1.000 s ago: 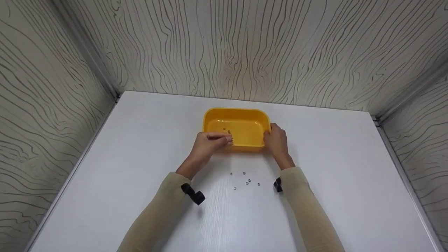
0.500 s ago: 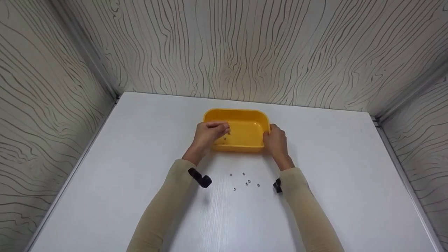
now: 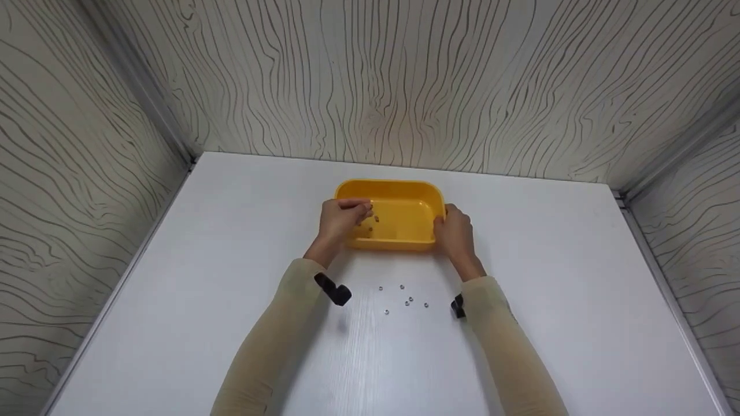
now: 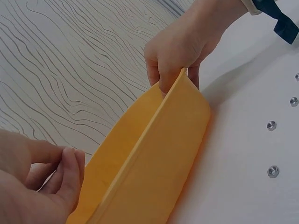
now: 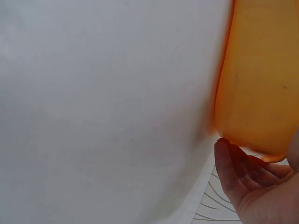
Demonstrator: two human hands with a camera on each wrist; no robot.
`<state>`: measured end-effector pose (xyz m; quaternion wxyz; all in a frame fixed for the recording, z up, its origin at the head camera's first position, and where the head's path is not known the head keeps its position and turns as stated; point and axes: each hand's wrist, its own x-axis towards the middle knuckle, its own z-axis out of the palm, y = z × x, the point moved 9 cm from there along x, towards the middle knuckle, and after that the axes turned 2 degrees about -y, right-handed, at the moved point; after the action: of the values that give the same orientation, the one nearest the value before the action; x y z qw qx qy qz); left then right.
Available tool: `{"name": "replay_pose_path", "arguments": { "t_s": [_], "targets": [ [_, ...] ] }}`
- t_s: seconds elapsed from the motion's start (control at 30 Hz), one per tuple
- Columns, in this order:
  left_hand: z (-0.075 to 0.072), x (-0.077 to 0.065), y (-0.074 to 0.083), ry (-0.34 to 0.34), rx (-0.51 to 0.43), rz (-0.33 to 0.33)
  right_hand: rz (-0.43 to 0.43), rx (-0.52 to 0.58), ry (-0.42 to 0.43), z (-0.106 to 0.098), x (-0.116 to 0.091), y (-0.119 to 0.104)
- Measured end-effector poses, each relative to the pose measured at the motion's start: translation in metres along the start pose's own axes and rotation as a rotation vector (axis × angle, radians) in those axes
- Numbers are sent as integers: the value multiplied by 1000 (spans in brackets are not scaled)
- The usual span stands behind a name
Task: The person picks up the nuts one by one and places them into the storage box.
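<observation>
A yellow plastic tray (image 3: pixel 404 219) stands on the white table, with several small nuts (image 3: pixel 377 219) on the left part of its floor. My left hand (image 3: pixel 340 218) is over the tray's left side, thumb and fingertips pinched together. A small dark nut (image 3: pixel 370 206) shows at those fingertips in the head view; the left wrist view hides it. My right hand (image 3: pixel 455 232) grips the tray's right wall, thumb inside the rim and fingers outside. In the right wrist view its fingers (image 5: pixel 229 163) lie against the tray's outer end.
Several loose metal nuts (image 4: pixel 273 171) are scattered on the white table (image 3: pixel 549 260) in front of the tray. A patterned wall panel (image 3: pixel 381 86) rises behind the table, and side panels flank it. Black wrist mounts (image 3: pixel 333 289) are on both sleeves.
My left hand has moved up and left, from the tray's front rim to over its left side, with the pinched nut. My right hand has kept its grip on the tray.
</observation>
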<state>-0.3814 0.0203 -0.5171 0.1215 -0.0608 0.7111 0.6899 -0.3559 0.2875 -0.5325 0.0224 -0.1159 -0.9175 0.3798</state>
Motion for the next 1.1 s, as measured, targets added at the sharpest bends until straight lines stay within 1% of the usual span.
{"name": "replay_pose_path", "arguments": {
  "t_s": [0.23, 0.27, 0.33, 0.4, 0.47, 0.57, 0.63, 0.8, 0.9, 1.0, 1.1],
  "targets": [
    [-1, 1, 5, 46, 229, 23, 27, 20, -18, 1, 0, 3],
    [-1, 0, 6, 53, 258, 33, 29, 24, -22, 2, 0, 3],
    [0, -4, 11, 53, 314, 73, 32, 29, -29, 3, 0, 3],
    [5, -12, 17, 27, 377, 134, 35, 34, -36, 4, -1, 3],
    [11, -23, 25, -15, 455, 212, 35, 35, -38, 3, -1, 3],
    [23, -43, 32, -98, 571, 321, 33, 29, -25, 1, 0, 2],
    [29, -57, 32, -142, 637, 369, 32, 26, -22, -1, 1, 2],
    [37, -87, 21, -241, 753, 445, 37, 27, -38, 0, 1, 0],
    [39, -101, 11, -281, 820, 497, 37, 17, -38, 1, 1, 0],
    [41, -111, 2, -292, 895, 559, 44, -1, -30, 1, 0, 1],
    [41, -118, -7, -277, 975, 633, 54, 3, -37, 3, 0, 2]
  ]
}}
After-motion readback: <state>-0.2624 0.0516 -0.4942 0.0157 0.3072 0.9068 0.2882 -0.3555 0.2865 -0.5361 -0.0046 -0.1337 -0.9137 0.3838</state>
